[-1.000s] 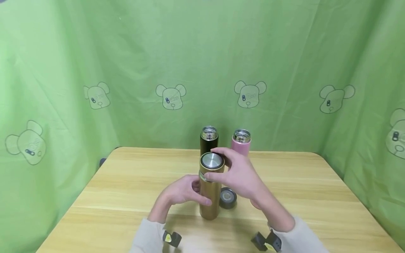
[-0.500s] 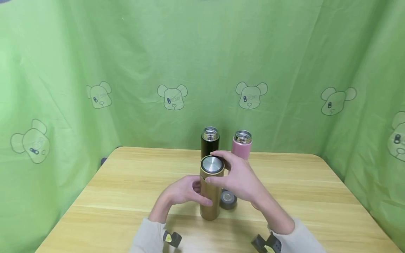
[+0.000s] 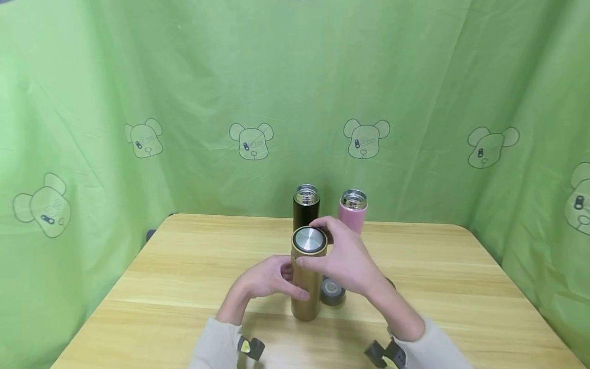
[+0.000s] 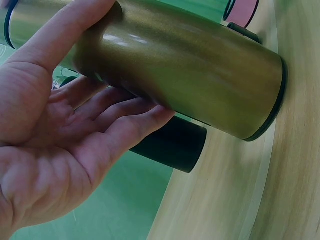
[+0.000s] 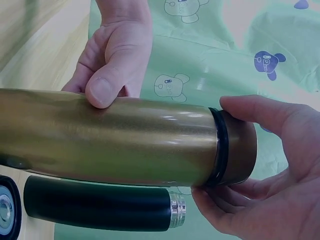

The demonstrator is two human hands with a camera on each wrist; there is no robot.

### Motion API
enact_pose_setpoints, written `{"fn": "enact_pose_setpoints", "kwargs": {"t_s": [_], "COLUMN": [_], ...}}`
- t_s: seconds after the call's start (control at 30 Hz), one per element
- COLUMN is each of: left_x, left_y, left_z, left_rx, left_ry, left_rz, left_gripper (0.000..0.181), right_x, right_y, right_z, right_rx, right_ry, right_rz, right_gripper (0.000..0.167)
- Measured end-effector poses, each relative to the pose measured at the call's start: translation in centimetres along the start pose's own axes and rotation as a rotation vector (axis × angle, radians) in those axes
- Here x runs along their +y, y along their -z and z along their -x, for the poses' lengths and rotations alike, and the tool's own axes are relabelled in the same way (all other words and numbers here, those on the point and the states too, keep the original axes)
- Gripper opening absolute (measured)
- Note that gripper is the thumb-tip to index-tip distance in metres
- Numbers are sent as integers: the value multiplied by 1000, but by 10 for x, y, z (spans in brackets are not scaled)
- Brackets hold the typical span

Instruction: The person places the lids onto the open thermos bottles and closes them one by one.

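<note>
A gold bottle [image 3: 306, 292] stands upright on the wooden table. My left hand [image 3: 269, 279] grips its body from the left, thumb across the front; the left wrist view shows the fingers behind the gold body [image 4: 200, 65]. At the top, my right hand [image 3: 348, 256] holds the gold lid with its silver disc top [image 3: 310, 239] between thumb and fingers. In the right wrist view the lid [image 5: 242, 150] sits on the bottle, a dark ring between them, with thumb and fingertips of the right hand [image 5: 270, 165] around it.
Behind the gold bottle stand a black bottle [image 3: 306, 212] and a pink bottle [image 3: 352, 218], both without lids. A dark round lid [image 3: 332, 291] lies right of the gold bottle; part of another object shows behind the right forearm. Green cloth [image 3: 295, 77] hangs around the table.
The gold lid has come down onto the bottle, and the gap seen below it has closed. My right hand has shifted its fingers slightly round the lid. The left hand keeps its grip.
</note>
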State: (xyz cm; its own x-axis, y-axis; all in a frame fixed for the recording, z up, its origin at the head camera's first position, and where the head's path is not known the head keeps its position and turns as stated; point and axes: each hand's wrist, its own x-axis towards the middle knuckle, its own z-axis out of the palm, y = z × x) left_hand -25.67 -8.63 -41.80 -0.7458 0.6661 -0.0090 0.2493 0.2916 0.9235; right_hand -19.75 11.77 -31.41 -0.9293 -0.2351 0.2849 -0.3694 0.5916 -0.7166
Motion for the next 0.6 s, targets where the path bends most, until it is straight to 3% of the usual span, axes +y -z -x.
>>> {"fn": "enact_pose_setpoints", "kwargs": {"t_s": [0.17, 0.4, 0.6], "left_x": [0, 0, 0], "left_y": [0, 0, 0], "left_z": [0, 0, 0], "left_rx": [1, 5, 5], "left_ry": [2, 14, 17], "left_rz": [3, -7, 0], "left_gripper": [54, 53, 53], "right_x": [1, 0, 2], "right_y": [0, 4, 2], "right_z": [-1, 0, -1], "right_rx": [0, -43, -35], "right_ry": [-1, -78, -37], "right_rz": [4, -57, -54], "right_gripper": [67, 75, 72]}}
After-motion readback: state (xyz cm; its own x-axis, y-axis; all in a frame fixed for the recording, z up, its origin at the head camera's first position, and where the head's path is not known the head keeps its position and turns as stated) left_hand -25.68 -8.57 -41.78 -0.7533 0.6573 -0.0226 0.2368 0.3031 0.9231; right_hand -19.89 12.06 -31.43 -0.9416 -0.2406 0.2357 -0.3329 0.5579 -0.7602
